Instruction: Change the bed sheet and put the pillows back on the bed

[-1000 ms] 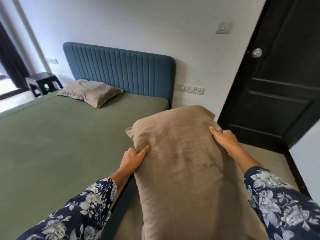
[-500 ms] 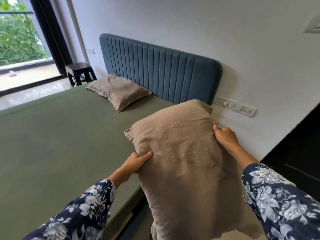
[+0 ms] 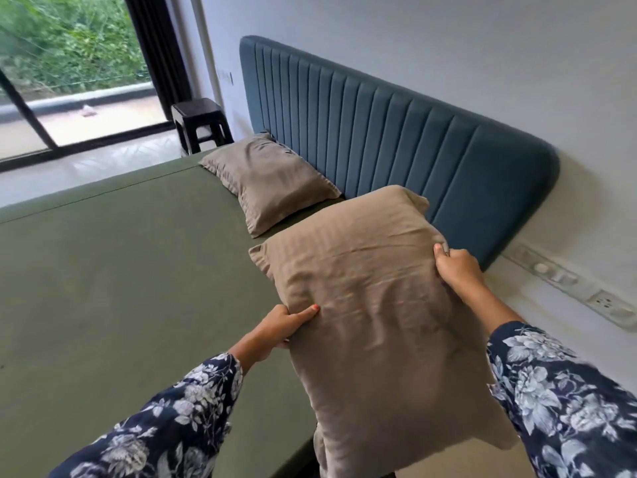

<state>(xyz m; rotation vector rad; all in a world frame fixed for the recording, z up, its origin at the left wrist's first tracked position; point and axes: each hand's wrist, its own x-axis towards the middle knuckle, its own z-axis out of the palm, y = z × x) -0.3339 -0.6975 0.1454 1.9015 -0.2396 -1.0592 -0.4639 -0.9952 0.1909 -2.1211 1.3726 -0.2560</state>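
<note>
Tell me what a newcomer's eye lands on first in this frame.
First, the held tan pillow at centre, gripped at its sides by the left hand and right hand near the blue headboard. Next, a second tan pillow lies on the green sheet against the headboard.

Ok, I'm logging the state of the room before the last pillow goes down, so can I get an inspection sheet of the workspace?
Surface: green sheet lies smooth over the bed.
Job's things: one tan pillow lies flat by the blue headboard; the held pillow is lifted over the bed's near edge, its top corner near the headboard.
Clutter: nothing seen on the sheet.
Hands: left hand grips the held pillow's left edge; right hand grips its right edge.
Cables: nothing seen; a socket strip sits on the wall.
Surroundings: black stool past the bed's far corner, dark curtain, glass door with greenery outside.
</note>
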